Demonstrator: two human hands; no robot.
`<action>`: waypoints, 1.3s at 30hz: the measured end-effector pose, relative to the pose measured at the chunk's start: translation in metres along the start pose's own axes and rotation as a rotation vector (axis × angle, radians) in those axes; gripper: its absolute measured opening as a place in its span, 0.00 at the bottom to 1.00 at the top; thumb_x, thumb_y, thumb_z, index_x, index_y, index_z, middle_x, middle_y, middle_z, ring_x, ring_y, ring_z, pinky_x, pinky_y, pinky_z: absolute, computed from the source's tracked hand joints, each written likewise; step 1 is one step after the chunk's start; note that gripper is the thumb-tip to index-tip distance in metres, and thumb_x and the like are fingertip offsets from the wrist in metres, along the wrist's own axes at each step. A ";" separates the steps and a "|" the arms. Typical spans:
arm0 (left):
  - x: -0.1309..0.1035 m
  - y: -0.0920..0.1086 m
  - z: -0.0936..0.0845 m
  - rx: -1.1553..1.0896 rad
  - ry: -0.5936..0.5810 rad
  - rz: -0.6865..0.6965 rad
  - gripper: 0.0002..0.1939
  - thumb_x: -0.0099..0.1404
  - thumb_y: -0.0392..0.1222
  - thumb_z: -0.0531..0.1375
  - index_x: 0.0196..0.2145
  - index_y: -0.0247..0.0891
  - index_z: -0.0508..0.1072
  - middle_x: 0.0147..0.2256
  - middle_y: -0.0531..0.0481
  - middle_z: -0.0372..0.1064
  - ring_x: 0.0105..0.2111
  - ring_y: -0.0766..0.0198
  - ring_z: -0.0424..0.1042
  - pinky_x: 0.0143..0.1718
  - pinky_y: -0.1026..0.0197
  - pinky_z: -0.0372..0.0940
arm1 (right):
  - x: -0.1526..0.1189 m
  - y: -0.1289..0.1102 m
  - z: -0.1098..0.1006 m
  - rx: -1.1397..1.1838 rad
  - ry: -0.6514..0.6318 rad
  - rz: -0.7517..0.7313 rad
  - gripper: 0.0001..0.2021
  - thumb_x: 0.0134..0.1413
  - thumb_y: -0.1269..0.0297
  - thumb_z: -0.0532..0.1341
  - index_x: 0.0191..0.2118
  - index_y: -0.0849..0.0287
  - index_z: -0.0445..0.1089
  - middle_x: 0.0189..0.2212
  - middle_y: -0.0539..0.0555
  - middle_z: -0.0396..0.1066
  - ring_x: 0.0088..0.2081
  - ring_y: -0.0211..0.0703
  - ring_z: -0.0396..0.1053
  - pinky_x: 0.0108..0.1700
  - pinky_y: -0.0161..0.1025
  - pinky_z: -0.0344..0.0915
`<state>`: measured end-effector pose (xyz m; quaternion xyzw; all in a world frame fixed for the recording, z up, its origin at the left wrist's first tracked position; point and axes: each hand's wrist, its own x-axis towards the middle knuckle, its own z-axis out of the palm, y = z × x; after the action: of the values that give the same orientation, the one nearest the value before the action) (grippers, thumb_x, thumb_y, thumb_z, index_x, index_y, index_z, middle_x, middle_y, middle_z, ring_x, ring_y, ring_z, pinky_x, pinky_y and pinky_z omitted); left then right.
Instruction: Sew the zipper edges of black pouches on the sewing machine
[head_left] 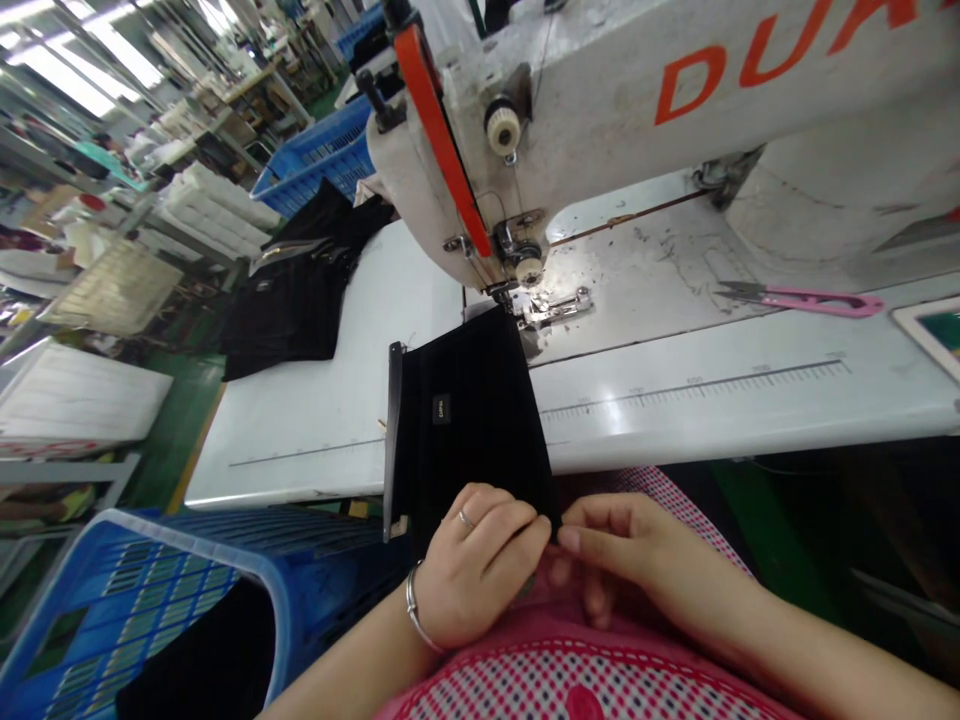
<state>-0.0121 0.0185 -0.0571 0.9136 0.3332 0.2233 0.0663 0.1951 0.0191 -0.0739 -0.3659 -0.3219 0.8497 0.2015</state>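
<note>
Fingers of left hand (480, 570): clamped on near edge of black cloth panel (480, 440). Right hand (637, 545): thumb and forefinger together at panel's near right corner. Panel: forward-left of right fingers, long axis running toward sewing machine (600, 110), left hand nearer its middle; matte, four-sided, small label (442, 409). Counter (675, 420): smooth, white. Machine: rounded, scuffed.

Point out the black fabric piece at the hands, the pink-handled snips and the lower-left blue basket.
Black fabric piece (478, 420), head view: middle of its cloth.
Pink-handled snips (814, 294), head view: on the handle.
Blue basket (279, 598), head view: right side of its rim.
</note>
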 end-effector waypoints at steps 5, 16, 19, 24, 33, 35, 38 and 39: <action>-0.001 -0.001 0.002 -0.072 0.044 -0.038 0.12 0.66 0.28 0.56 0.47 0.33 0.72 0.38 0.47 0.72 0.39 0.62 0.67 0.42 0.58 0.67 | -0.003 0.009 -0.011 -0.843 0.370 -0.664 0.06 0.59 0.70 0.57 0.41 0.57 0.69 0.38 0.54 0.72 0.40 0.43 0.70 0.42 0.41 0.69; 0.019 -0.003 0.005 0.034 0.039 -0.004 0.12 0.70 0.32 0.51 0.30 0.34 0.70 0.39 0.46 0.71 0.44 0.61 0.68 0.47 0.57 0.68 | 0.008 -0.018 -0.013 -1.515 0.401 -1.383 0.16 0.68 0.72 0.49 0.39 0.57 0.74 0.37 0.45 0.78 0.46 0.36 0.71 0.59 0.36 0.61; 0.023 -0.011 0.007 0.051 0.021 0.024 0.12 0.70 0.33 0.51 0.30 0.34 0.70 0.40 0.47 0.72 0.46 0.61 0.68 0.50 0.57 0.67 | 0.017 -0.024 -0.018 -1.594 0.389 -1.420 0.18 0.69 0.71 0.47 0.38 0.57 0.75 0.36 0.45 0.78 0.45 0.34 0.71 0.63 0.36 0.56; 0.027 -0.024 0.004 0.067 -0.022 0.021 0.08 0.69 0.33 0.53 0.36 0.34 0.72 0.44 0.47 0.73 0.49 0.62 0.68 0.54 0.57 0.66 | 0.030 -0.033 -0.026 -1.656 0.366 -1.409 0.17 0.68 0.70 0.48 0.37 0.57 0.75 0.37 0.46 0.78 0.45 0.37 0.72 0.62 0.38 0.58; 0.043 -0.046 0.003 0.051 -0.043 0.015 0.08 0.68 0.32 0.55 0.38 0.36 0.74 0.43 0.45 0.74 0.47 0.61 0.70 0.49 0.56 0.69 | 0.042 -0.046 -0.034 -1.622 0.387 -1.312 0.15 0.66 0.70 0.51 0.38 0.57 0.76 0.39 0.49 0.78 0.46 0.40 0.71 0.55 0.42 0.63; 0.047 -0.052 0.001 0.038 -0.051 0.023 0.08 0.69 0.33 0.55 0.39 0.37 0.74 0.42 0.47 0.75 0.46 0.62 0.71 0.48 0.58 0.70 | 0.043 -0.051 -0.035 -1.612 0.389 -1.281 0.14 0.66 0.70 0.52 0.37 0.57 0.76 0.39 0.50 0.78 0.46 0.41 0.71 0.54 0.42 0.64; 0.054 -0.062 -0.004 -0.025 -0.074 0.035 0.08 0.70 0.33 0.54 0.41 0.34 0.73 0.42 0.47 0.75 0.45 0.64 0.71 0.48 0.60 0.69 | 0.044 -0.061 -0.036 -1.632 0.373 -1.231 0.14 0.66 0.70 0.52 0.40 0.59 0.76 0.41 0.51 0.77 0.47 0.42 0.70 0.53 0.43 0.64; 0.055 -0.066 -0.006 -0.050 -0.088 0.036 0.08 0.71 0.33 0.53 0.42 0.33 0.73 0.43 0.47 0.74 0.46 0.64 0.71 0.49 0.60 0.68 | 0.044 -0.065 -0.037 -1.639 0.363 -1.218 0.13 0.66 0.70 0.52 0.42 0.60 0.75 0.41 0.51 0.77 0.47 0.42 0.70 0.53 0.43 0.64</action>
<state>-0.0153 0.1044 -0.0495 0.9265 0.3077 0.1923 0.0999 0.2011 0.1056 -0.0700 -0.2886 -0.8965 0.0563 0.3315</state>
